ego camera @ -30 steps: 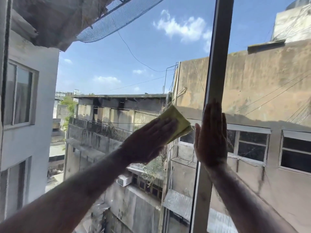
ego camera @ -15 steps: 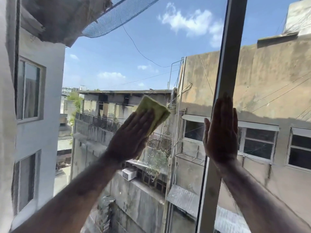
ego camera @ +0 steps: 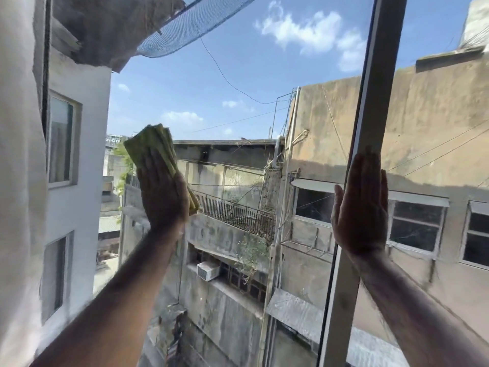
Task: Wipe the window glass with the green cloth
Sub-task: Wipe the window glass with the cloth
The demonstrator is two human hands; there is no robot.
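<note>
A large pane of window glass [ego camera: 238, 107] fills the view, with buildings and sky behind it. My left hand [ego camera: 162, 194] presses a folded yellow-green cloth [ego camera: 152, 144] flat against the glass, left of the middle; the cloth sticks out above my fingertips and along the right side of my palm. My right hand [ego camera: 361, 207] lies flat, fingers up and together, on the grey vertical window frame [ego camera: 381, 75] and the glass beside it, holding nothing.
The window frame runs top to bottom at the right and splits the glass in two panes. A pale wall or curtain edge [ego camera: 18, 181] borders the glass on the far left. Outside are concrete buildings, wires and netting.
My left hand has slid the cloth across the glass to the left and slightly up, away from the frame. The right hand stays flat on the frame.
</note>
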